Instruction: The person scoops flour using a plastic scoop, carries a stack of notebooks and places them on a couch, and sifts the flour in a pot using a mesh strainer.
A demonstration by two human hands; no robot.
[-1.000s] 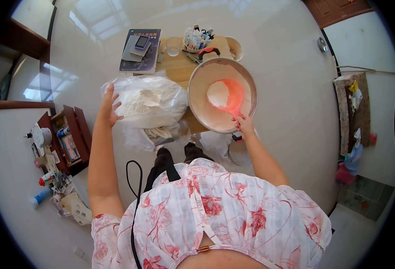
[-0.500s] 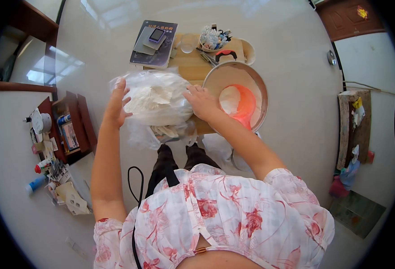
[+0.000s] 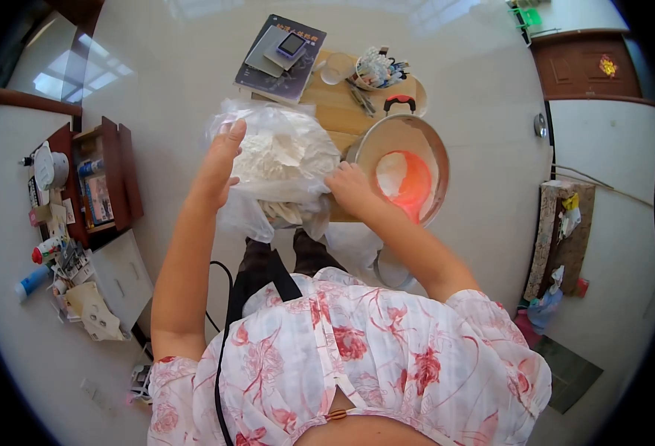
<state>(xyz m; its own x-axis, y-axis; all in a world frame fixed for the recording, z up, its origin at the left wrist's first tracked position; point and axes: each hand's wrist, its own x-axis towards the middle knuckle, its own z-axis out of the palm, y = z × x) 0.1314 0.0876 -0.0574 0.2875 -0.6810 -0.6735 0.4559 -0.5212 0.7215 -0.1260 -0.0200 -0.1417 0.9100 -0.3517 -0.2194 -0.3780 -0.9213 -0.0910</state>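
A clear plastic bag [image 3: 242, 212] full of white powder [image 3: 283, 156], which looks like flour, sits with its mouth spread wide at the table's near side. My left hand [image 3: 222, 167] is at the bag's left edge, fingers apart, some of them hidden by the plastic. On the other side, the closed fingers of my right hand [image 3: 351, 187] grip the bag's right edge. Just beyond that hand stands a metal pot [image 3: 444, 149] with white powder inside. A translucent red scoop [image 3: 415, 186] rests in the pot and also has powder in it.
On the small wooden table [image 3: 331, 115] lie a large book [image 3: 290, 82] with a small device [image 3: 292, 45] on it, a clear cup [image 3: 336, 68] and a container of cotton swabs [image 3: 378, 70]. A cluttered shelf [image 3: 104, 178] stands left, a wooden bench [image 3: 558, 245] right.
The camera view has shifted, so the table items appear further right. My right fingers, flatter on the bag before, are now curled at its edge. My left hand is closer to the bag.
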